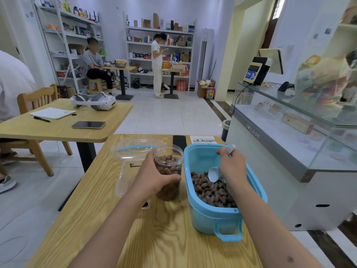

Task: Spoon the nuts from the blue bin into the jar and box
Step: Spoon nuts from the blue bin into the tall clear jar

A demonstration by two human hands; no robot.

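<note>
A blue bin stands on the wooden table, its near half filled with brown nuts. My right hand grips a pale blue spoon inside the bin, the bowl tipped down just above the nuts. Left of the bin stands a clear plastic jar, mostly full of nuts, and my left hand holds it around its side. A clear plastic box lies behind my left hand; I cannot tell what is in it.
A clear lid with a blue stripe rests at the table's far left. A black phone and a paper slip lie at the far edge. A glass display counter stands close on the right, another table to the left.
</note>
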